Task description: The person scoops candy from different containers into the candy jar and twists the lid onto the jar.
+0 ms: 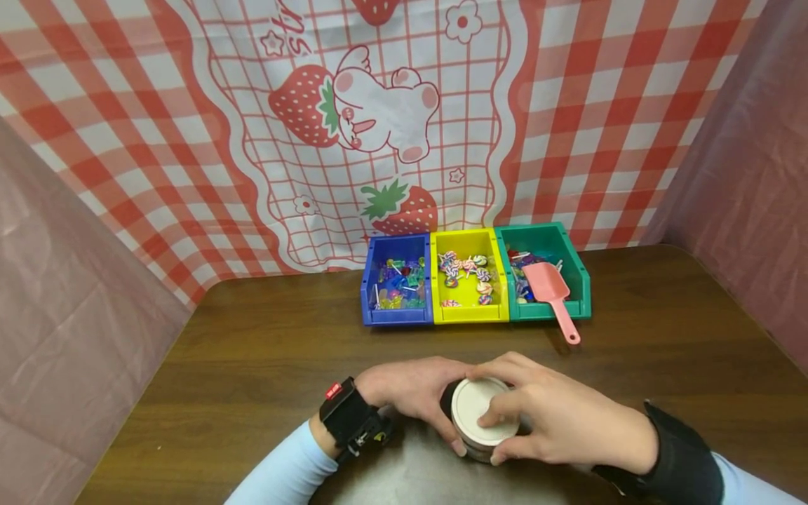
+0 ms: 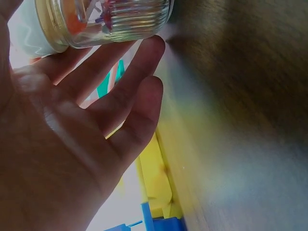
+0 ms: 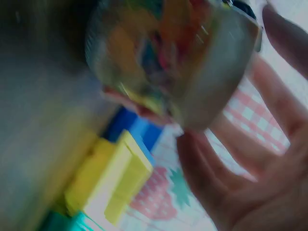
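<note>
A glass jar [image 2: 137, 21] with a cream lid [image 1: 467, 410] stands on the table near the front. Colourful pieces show through its ribbed glass [image 3: 144, 53] in the wrist views, too blurred to name one by one. My left hand [image 1: 416, 389] holds the jar's body from the left, thumb in front and fingers behind. From the right, my right hand [image 1: 552, 414] grips the lid by its rim, with one finger bent over the top. The lid sits on the jar's mouth.
Behind the hands stand three joined bins: blue [image 1: 398, 318], yellow [image 1: 470, 313] and green [image 1: 577, 280], holding small candy-like pieces and lollipops. A pink scoop [image 1: 549, 284] lies in the green bin, its handle over the front edge. A checked strawberry cloth [image 1: 568, 140] hangs behind the wooden table [image 1: 252, 365].
</note>
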The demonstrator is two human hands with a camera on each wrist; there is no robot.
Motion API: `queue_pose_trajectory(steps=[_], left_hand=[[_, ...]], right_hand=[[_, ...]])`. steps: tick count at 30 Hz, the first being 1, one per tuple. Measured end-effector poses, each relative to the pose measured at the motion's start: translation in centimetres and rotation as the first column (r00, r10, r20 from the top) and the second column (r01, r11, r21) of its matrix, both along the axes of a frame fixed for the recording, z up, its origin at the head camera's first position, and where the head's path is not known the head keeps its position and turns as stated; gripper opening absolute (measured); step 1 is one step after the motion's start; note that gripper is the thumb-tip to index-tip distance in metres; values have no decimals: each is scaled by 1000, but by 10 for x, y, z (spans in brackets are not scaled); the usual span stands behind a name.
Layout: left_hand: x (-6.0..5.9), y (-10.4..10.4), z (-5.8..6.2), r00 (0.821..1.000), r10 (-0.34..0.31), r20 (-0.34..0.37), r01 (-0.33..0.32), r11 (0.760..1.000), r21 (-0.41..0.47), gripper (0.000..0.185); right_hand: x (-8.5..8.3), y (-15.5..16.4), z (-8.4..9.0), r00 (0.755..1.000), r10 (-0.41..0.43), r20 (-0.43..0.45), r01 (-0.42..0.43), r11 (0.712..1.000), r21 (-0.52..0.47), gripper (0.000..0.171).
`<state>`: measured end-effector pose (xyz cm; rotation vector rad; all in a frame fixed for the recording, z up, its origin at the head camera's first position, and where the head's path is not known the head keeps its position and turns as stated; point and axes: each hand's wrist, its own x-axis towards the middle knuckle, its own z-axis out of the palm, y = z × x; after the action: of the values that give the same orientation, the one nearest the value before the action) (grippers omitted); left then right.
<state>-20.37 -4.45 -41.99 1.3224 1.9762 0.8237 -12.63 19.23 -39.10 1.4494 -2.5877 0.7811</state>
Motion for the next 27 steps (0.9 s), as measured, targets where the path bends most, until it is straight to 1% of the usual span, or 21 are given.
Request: queue_pose_trajectory(steps=[3, 5, 7, 9, 11, 13, 15, 19, 22, 27], left_hand=[[0, -1, 0, 1000, -2, -2, 2, 1000, 2, 79], [0, -1, 0, 1000, -2, -24, 2, 1000, 0, 77], [0, -2, 0, 999, 1, -42, -1, 1000, -6, 74], [0, -2, 1, 997, 3, -71, -4, 1000, -14, 72], [0, -2, 1, 997, 4, -79, -5, 1000, -18, 72], [0, -1, 1, 996, 1, -86, -3, 1000, -22, 74], [0, -1, 1, 997, 4, -75, -6, 1000, -24, 76], [1, -1, 1, 997, 19, -72, -22, 999, -38, 74], [1, -2, 1, 997, 23, -72, -26, 999, -44, 74], [1, -2, 2, 997, 23, -75, -27, 998, -48, 77]], right_hand=[[-2, -3, -5, 998, 33, -60, -36, 998, -52, 22], [-4, -3, -7, 995, 66, -74, -71, 994, -79, 21], [-6, -2, -7, 993, 101, -64, -107, 989, -100, 21], [-8, -1, -7, 990, 133, -35, -137, 983, -121, 22], [-9, 0, -6, 989, 148, -3, -147, 980, -136, 25], [-10, 2, -4, 989, 149, 27, -143, 978, -152, 29], [-11, 5, -1, 988, 144, 53, -133, 976, -173, 33], [-13, 13, 7, 990, 107, 96, -87, 978, -191, 36], [-15, 18, 11, 992, 81, 97, -62, 981, -181, 38], [-18, 20, 13, 996, 64, 69, -52, 985, -166, 38]])
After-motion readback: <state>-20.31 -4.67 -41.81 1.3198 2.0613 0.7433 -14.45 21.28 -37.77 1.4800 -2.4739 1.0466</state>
